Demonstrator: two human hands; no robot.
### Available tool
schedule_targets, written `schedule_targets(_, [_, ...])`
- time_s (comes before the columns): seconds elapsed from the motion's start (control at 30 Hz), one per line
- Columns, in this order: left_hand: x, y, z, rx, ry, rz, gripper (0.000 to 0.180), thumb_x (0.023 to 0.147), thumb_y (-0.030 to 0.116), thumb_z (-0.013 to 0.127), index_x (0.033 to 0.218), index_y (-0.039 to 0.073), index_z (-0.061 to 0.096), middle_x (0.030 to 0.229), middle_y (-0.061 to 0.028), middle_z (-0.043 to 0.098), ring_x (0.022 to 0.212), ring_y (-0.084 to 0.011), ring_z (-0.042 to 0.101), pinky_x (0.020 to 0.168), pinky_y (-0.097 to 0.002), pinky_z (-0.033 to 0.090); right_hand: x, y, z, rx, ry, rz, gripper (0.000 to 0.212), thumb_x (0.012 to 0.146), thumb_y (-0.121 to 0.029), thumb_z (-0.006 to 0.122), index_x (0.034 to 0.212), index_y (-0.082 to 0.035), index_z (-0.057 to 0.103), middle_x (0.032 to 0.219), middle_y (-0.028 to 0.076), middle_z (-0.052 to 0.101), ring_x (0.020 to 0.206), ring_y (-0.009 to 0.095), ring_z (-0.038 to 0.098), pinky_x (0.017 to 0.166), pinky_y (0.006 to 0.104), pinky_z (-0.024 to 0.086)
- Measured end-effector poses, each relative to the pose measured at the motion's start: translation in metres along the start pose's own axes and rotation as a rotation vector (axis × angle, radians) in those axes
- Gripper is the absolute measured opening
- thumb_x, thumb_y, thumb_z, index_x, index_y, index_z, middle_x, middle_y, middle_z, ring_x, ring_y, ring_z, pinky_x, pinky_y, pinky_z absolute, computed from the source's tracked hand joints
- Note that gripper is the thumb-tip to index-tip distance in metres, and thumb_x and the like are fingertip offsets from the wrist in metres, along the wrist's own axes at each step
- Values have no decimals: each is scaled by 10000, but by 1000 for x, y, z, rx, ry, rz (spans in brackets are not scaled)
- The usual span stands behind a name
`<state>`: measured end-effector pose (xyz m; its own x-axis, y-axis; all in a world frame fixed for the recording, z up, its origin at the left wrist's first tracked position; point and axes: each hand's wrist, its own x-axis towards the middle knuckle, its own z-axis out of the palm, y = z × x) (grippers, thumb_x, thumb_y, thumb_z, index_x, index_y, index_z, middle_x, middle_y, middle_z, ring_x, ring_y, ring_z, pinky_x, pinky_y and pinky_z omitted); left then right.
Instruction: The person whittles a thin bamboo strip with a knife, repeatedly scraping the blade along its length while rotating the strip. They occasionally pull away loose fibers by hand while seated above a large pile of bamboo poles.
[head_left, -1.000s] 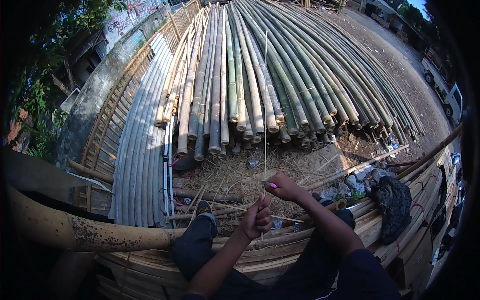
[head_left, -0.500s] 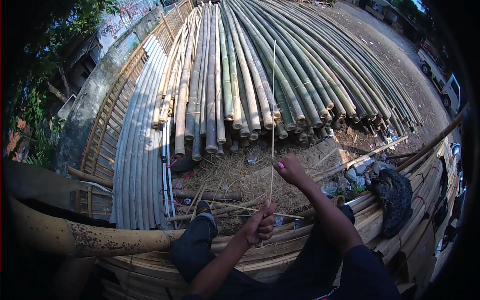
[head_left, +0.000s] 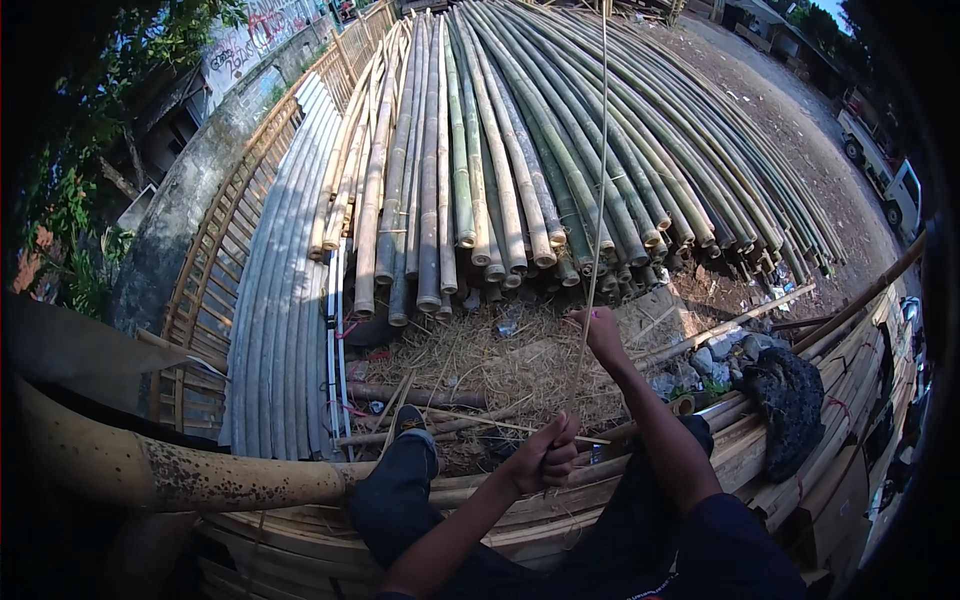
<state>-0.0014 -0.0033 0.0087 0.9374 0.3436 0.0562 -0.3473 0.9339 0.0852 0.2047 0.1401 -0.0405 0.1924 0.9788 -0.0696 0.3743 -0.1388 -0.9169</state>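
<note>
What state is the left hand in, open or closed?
Closed: the left hand is curled into a fist around the thin strip.

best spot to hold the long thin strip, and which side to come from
Probably near its lower end, from the lower left, where the left grip closes on it: the strip is long, slender and nearly upright, and higher up the right grip, with a pink-handled tool, takes the right side.

The head-worn view looks forward and down, wide and fisheye-bent. It takes in both hands (head_left: 545,454) close by and bamboo poles (head_left: 429,200) farther off.
</note>
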Motion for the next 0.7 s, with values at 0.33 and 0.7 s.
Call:
schedule_targets(0.33, [3, 30, -15, 81, 301, 143, 382, 975, 471, 329, 737, 174, 334, 504, 69, 166, 365, -31, 111, 315, -185, 104, -33, -41, 13, -163, -483, -498, 355, 794, -248, 616, 590, 15, 492, 488, 151, 403, 445, 281, 414, 486, 419, 323])
schedule_targets(0.7, [4, 19, -24, -97, 280, 138, 358, 996, 422, 286, 747, 170, 335, 473, 71, 137, 340, -21, 86, 303, -181, 71, -23, -24, 12, -567, -350, -703, 261, 696, -282, 570, 576, -50, 560, 563, 180, 522, 571, 392, 535, 547, 485, 417])
